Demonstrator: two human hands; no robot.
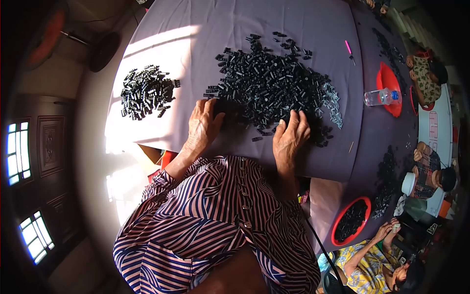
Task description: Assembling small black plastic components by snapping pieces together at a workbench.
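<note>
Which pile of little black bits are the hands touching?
The big pile in the middle of the table. Both the left hand and right hand rest at its near edge. The small pile lies apart to the left, untouched.

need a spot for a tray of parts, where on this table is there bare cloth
Bare cloth: the strip between the small pile and the big pile, the far edge of the table beyond both, and the patch between the big pile and the pink-handled tool. Crowded: the near edge, where the left hand and right hand rest in the big pile.
</note>
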